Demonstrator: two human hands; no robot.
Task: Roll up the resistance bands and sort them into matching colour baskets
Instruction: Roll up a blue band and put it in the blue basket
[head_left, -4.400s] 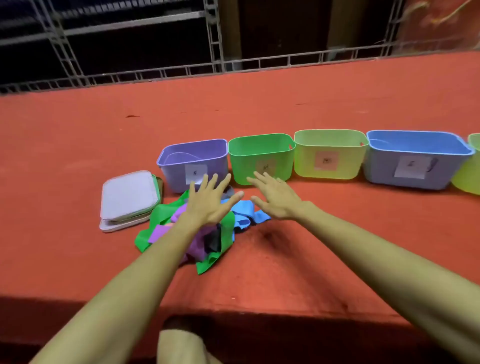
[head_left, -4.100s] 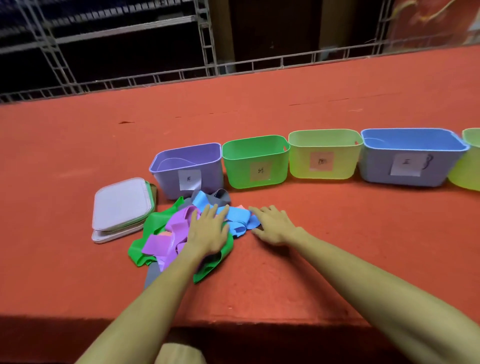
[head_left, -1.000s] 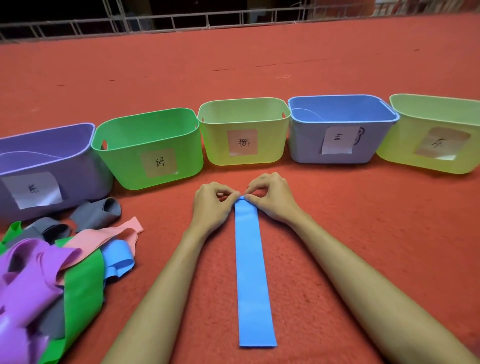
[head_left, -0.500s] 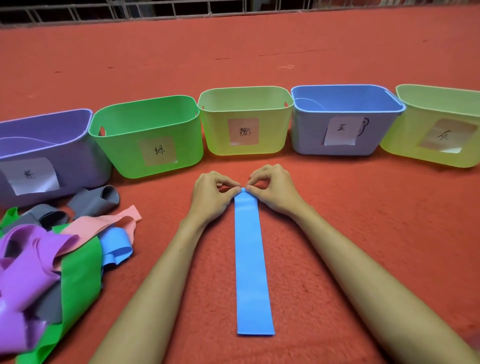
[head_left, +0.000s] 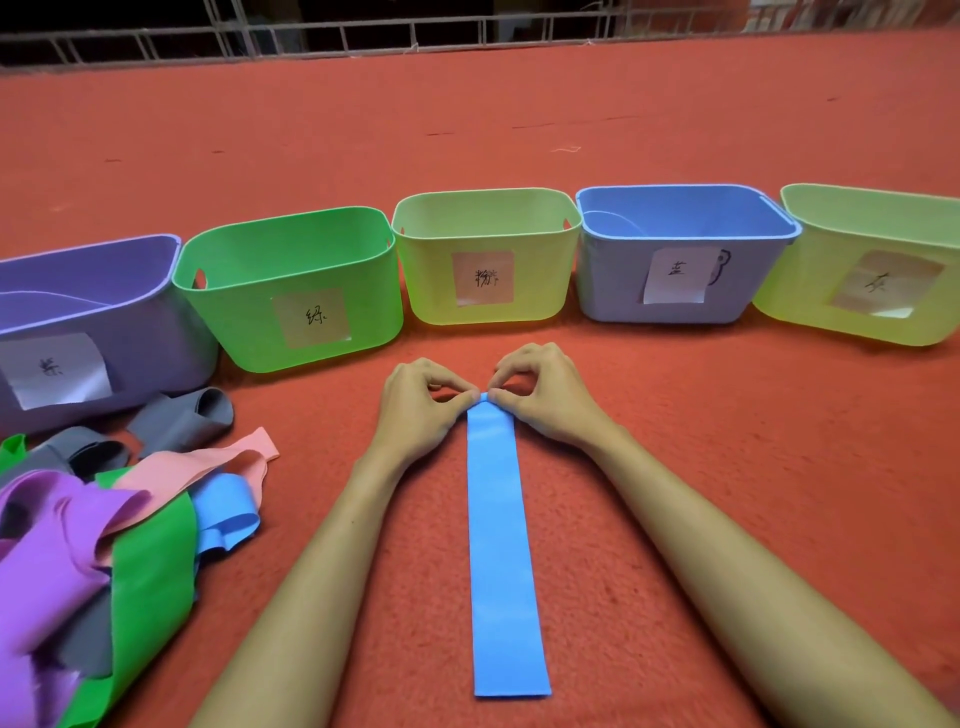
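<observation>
**A:** Where is the blue band (head_left: 501, 545) found?

**B:** It is laid flat and straight on the red tabletop (head_left: 727, 467), running lengthwise away from the person, between the two forearms. Its far end is narrowed and raised slightly, in front of the yellow-green basket (head_left: 431, 291).

**A:** How is it held?

**B:** The far end is pinched from both sides, by the left hand (head_left: 415, 410) at its left corner and by the right hand (head_left: 550, 400) at its right corner. The fingers (head_left: 457, 389) are curled in tight, thumb against forefinger, and the tips of both hands are almost met over the band. The near end is left free on the tabletop.

**A:** And the baskets?

**B:** Five are lined up beyond the hands, each marked with a paper label: a purple basket (head_left: 156, 332), a green basket (head_left: 234, 322), the yellow-green one, a blue basket (head_left: 613, 286) and a second yellow-green basket (head_left: 795, 296) at the far right. The blue basket is set beyond the hands and to their right.

**A:** What else is seen?

**B:** A loose pile of bands (head_left: 104, 545) is heaped at the left, near the purple basket. Purple, green, pink, grey and blue ones are tangled together in it.
</observation>
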